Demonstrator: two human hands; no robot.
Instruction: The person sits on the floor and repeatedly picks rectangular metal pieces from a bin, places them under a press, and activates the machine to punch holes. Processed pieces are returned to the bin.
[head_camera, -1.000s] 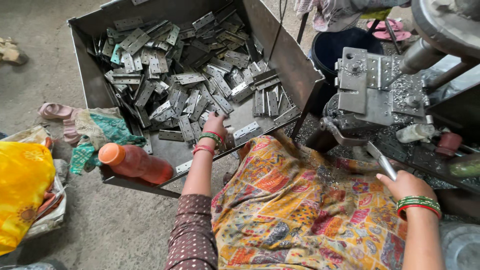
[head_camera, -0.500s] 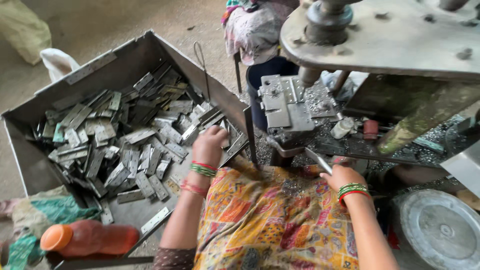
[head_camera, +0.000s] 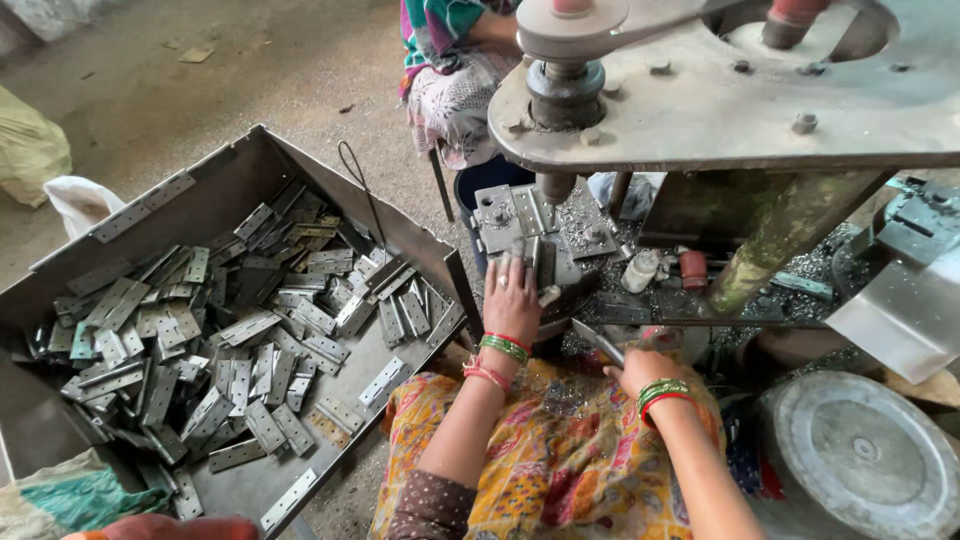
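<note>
Head view: the left hand (head_camera: 512, 296) lies flat, fingers spread, seating a hinge (head_camera: 541, 262) on the press die (head_camera: 540, 235) at twelve o'clock. The right hand (head_camera: 642, 368) grips a thin tool (head_camera: 598, 340). Fingers should clear the punch (head_camera: 553, 186).

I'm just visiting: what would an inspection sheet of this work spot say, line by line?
Surface: concrete floor, dusty, with small scraps.
Job's things: metal tray heaped with flat metal hinges; a press machine with a metal block below its shaft.
Clutter: metal shavings around the block, a small white bottle, a round metal lid.
Hands: left hand rests at the block; right hand grips a thin metal tool.
Cables: a dark wire loop on the tray wall.
Surroundings: another person seated behind the machine; a yellowish sack and a white bag at left.
</note>
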